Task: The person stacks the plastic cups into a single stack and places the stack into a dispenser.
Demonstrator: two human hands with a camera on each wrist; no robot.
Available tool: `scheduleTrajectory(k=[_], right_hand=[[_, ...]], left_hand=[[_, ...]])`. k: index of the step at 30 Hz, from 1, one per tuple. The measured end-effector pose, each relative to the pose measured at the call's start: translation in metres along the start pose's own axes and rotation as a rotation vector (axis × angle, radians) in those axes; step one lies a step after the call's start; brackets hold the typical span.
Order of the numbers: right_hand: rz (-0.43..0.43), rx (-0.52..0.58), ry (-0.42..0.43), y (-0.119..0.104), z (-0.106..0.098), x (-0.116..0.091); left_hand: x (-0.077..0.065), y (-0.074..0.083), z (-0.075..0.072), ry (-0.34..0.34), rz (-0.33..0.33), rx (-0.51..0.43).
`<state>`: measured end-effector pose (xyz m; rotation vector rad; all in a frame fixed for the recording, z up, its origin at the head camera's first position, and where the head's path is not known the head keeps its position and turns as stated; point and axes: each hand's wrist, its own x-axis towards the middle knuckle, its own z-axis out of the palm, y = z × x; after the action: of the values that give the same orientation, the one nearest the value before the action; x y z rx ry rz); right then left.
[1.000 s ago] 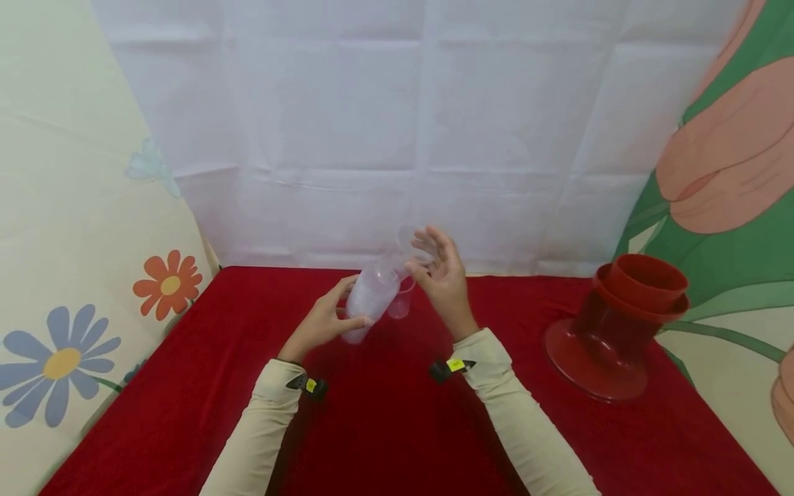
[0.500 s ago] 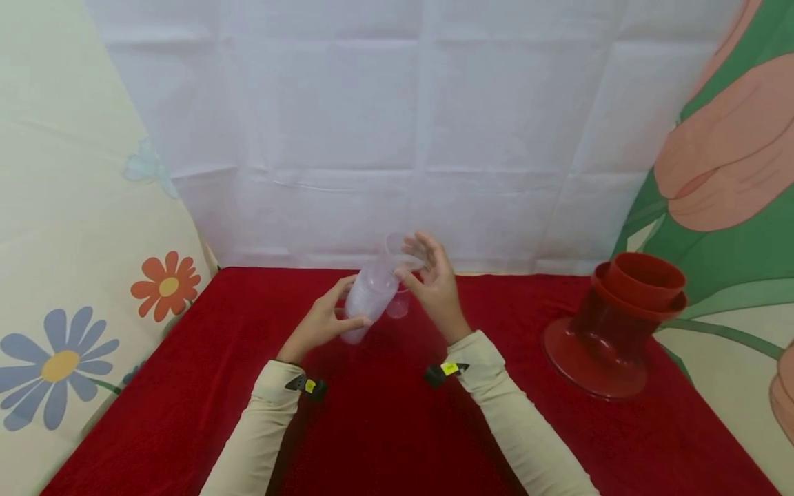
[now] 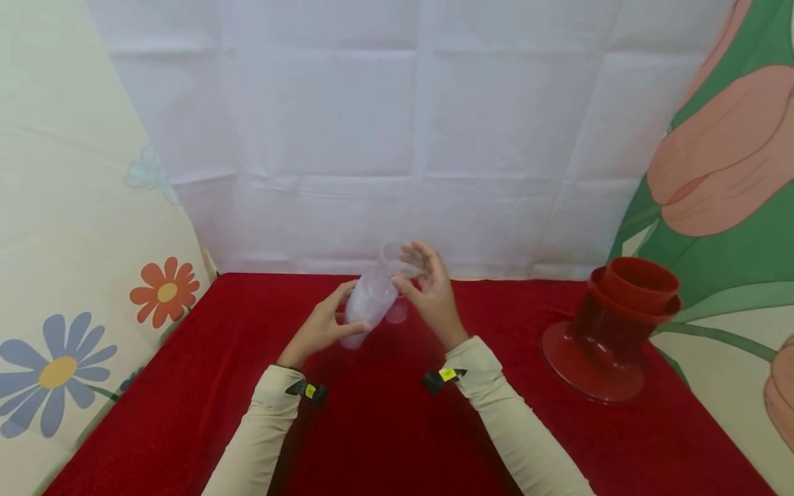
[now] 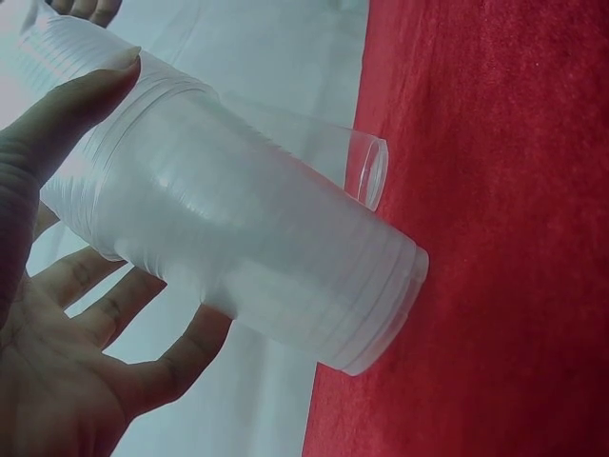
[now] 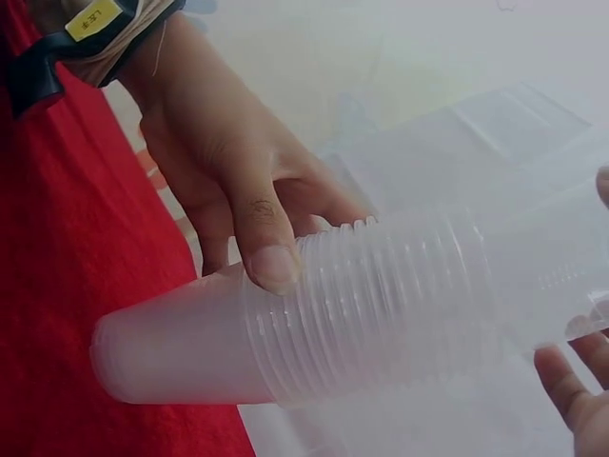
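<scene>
My left hand [image 3: 321, 322] grips a tilted stack of clear plastic cups [image 3: 371, 303], thumb on one side and fingers around the other. The ribbed rims of the stack [image 5: 352, 295] face up and right in the head view. At that rim end, my right hand [image 3: 434, 296] pinches a single clear cup [image 3: 389, 253], whose lower part overlaps the stack's mouth. Behind the stack another clear cup [image 3: 397, 313] stands on the red cloth; its base shows past the stack in the left wrist view.
A red flanged holder [image 3: 611, 337] with a ring-like top stands on the right of the red-covered table [image 3: 384, 427]. A white cloth [image 3: 322, 138] hangs behind the table, with flower-printed cloths at both sides.
My right hand and its cup have come left and slightly down, closer to the mouth of the stack. The left hand holds the stack almost still.
</scene>
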<state>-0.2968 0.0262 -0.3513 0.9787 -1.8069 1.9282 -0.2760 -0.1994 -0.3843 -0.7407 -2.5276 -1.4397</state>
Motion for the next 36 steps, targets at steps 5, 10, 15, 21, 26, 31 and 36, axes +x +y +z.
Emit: scheduleTrajectory(k=[5,10,15,21,26,31,36], right_hand=[[-0.013,0.017,-0.007,0.022,0.0,0.002],[-0.034,-0.009,-0.005,0.03,0.0,0.004],[-0.029,-0.02,-0.014,0.017,0.001,0.003],[0.021,-0.06,-0.036,-0.001,0.004,0.0],[0.049,-0.086,-0.045,-0.001,0.004,-0.002],[0.068,-0.089,-0.067,-0.001,0.005,-0.005],[0.065,-0.107,-0.077,0.0,0.006,-0.008]], left_hand=[[0.001,0.002,-0.002,0.012,0.005,0.013],[0.001,0.003,-0.004,0.013,-0.002,0.006],[0.001,0.003,-0.004,0.013,-0.004,0.005],[0.001,0.0,-0.003,0.009,0.002,0.019],[0.004,-0.017,0.001,0.003,-0.009,0.022],[0.008,-0.039,0.005,0.007,-0.002,0.014],[0.008,-0.044,0.005,0.001,0.009,0.001]])
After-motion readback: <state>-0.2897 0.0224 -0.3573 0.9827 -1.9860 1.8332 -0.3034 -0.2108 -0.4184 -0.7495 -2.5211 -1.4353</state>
